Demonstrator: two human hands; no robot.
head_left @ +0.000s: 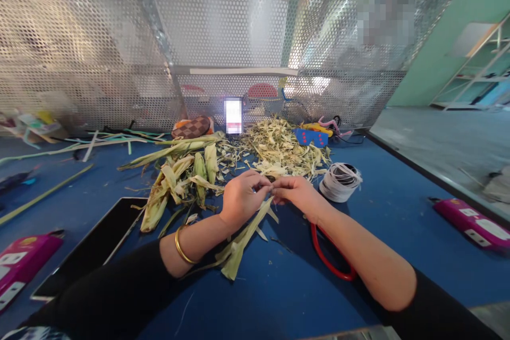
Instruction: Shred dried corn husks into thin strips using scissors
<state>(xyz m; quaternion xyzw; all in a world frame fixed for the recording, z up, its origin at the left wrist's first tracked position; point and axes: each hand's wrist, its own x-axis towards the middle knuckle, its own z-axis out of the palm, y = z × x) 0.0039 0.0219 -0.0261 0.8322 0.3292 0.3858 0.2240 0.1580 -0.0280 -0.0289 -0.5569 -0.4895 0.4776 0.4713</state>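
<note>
Husk strip (241, 249) is on the near side of the scrap pile (279, 149), running from the fingertips down and away from the pile. Left hand (243, 196) and right hand (292, 191) meet at its top end, both pinched on it; fingers cover the exact contact, so can't tell how that end is folded or split. Progress, my read: partway. Lots of torn bits in the pile, one strip being handled, bigger husks (155, 207) left of the pile look unworked. White roll (337, 186) right of the pile, red handle (346, 276) nearside right.
</note>
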